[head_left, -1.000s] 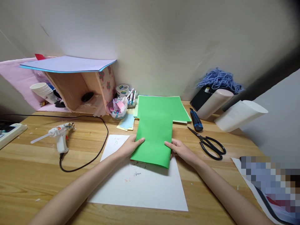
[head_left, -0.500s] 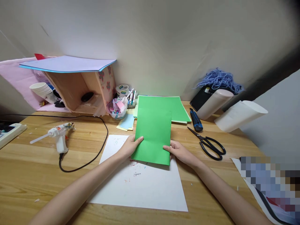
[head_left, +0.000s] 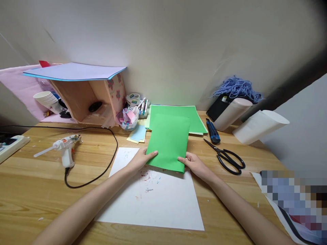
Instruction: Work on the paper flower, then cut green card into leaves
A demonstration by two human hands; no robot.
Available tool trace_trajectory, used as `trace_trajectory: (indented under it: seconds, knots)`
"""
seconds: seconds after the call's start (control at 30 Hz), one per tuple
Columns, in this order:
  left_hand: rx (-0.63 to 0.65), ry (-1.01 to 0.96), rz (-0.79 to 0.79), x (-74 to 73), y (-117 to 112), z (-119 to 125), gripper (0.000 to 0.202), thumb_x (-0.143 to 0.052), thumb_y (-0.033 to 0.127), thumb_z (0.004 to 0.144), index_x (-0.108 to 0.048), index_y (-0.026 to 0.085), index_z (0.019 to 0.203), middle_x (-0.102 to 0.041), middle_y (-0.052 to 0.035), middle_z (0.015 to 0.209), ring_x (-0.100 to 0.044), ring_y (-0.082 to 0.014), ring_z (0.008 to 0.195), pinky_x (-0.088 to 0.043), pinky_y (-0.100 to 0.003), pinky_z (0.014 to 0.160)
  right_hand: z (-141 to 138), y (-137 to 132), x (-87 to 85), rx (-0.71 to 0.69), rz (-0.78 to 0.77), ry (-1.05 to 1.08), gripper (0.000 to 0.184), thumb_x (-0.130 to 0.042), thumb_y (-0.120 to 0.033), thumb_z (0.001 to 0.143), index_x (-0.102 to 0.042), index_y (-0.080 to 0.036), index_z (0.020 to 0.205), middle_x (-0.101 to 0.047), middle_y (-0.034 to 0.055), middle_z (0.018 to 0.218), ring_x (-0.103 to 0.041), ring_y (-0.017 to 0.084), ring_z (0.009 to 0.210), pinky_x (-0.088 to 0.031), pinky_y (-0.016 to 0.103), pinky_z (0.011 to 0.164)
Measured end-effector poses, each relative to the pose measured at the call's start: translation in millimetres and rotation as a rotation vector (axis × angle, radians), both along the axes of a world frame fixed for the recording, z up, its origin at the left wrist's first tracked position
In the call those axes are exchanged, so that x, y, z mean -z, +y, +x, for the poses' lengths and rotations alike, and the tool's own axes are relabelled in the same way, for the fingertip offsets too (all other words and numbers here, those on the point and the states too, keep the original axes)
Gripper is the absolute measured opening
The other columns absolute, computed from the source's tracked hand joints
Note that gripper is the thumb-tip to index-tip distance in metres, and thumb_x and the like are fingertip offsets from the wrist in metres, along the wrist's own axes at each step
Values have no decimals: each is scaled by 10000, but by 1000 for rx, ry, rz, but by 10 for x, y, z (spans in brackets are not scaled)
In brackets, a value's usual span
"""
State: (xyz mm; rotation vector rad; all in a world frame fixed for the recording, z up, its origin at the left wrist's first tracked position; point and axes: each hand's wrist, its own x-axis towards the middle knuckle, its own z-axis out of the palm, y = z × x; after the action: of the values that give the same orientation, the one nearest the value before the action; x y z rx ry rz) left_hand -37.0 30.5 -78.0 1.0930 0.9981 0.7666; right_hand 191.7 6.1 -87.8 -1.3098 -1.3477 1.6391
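Between both hands I hold a sheet of green paper (head_left: pixel 169 144), raised and tilted above a white sheet of paper (head_left: pixel 163 204) that has coloured marks on it. My left hand (head_left: pixel 142 159) pinches the green paper at its lower left edge, thumb on the front. On the lower right edge my right hand (head_left: pixel 193 164) grips it the same way. The fingers behind the paper are hidden. Behind it lies a stack of paper (head_left: pixel 196 119) with green on top, partly covered by the held sheet.
A glue gun (head_left: pixel 66 149) with its black cord lies left. Scissors (head_left: pixel 227 158) and a blue utility knife (head_left: pixel 213 131) lie right, near white rolls (head_left: pixel 263 126). At the back stand an open box (head_left: pixel 117 98), a bowl of paper scraps (head_left: pixel 127 119) and markers (head_left: pixel 145 105).
The green paper's lower edge has risen slightly and the sheet has turned and shifted a little to the right. Both hands keep their hold.
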Motion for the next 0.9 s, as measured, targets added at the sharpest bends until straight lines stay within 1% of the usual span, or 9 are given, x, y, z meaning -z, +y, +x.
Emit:
trace_trajectory:
  seconds: [0.1,0.23,0.3,0.4,0.47,0.53,0.7,0.8,0.9]
  knots:
    - [-28,35,59,19,3,6,384,-630,429,700,-653,145,956,-672,-101,981,-594,-243,925,-449,-324,797,4,2,-7,12,6,-30,428,-598,-545,685,-547,-146,830,-637,33,707,-573,135,586,-449,248,527]
    - [-86,88,103,72,2,26,373,-602,420,723,-643,126,949,-678,-95,953,-590,-245,896,-444,-326,779,36,-11,-25,-136,-5,-13,427,-607,-502,707,-518,-136,908,-643,36,731,-605,131,588,-466,231,523]
    - [-104,102,116,91,-2,36,362,-591,421,729,-639,130,939,-674,-90,970,-586,-241,897,-443,-315,773,44,-19,-32,-196,-27,-10,430,-588,-487,733,-499,-127,950,-646,37,683,-628,145,568,-462,227,506]
    - [-142,105,137,104,-6,46,352,-608,426,708,-645,145,916,-663,-79,1012,-575,-237,925,-438,-293,777,38,-28,-50,-186,-51,-24,417,-550,-494,759,-490,-125,944,-635,26,600,-637,160,524,-445,223,476]
    - [-167,112,147,108,-6,48,354,-617,426,697,-648,149,915,-658,-75,1026,-568,-237,945,-432,-286,785,29,-34,-73,-190,-40,-8,402,-557,-482,757,-494,-131,942,-649,33,639,-649,165,557,-451,227,504]
    - [-178,126,152,115,-3,47,355,-614,426,699,-649,144,911,-658,-78,1024,-567,-239,947,-431,-288,785,20,-40,-100,-225,-27,19,398,-575,-460,750,-502,-134,967,-666,45,702,-660,171,611,-462,239,556]
    - [-152,126,174,138,2,38,352,-593,420,721,-646,142,930,-653,-81,1043,-568,-246,950,-434,-300,784,21,-52,-140,-245,-25,30,446,-591,-429,740,-499,-118,1046,-667,33,660,-650,174,569,-469,267,579]
    - [-155,134,175,132,2,32,359,-582,426,729,-643,134,928,-655,-87,1032,-571,-248,944,-434,-304,782,43,-54,-149,-293,-29,43,487,-604,-388,744,-471,-106,1118,-692,76,727,-668,200,684,-474,287,649]
    - [-149,151,176,111,-1,34,359,-568,422,744,-631,128,940,-644,-92,1055,-568,-245,952,-437,-305,786,62,-53,-154,-324,-29,33,471,-617,-366,743,-488,-110,1116,-702,95,759,-668,206,734,-468,290,684]
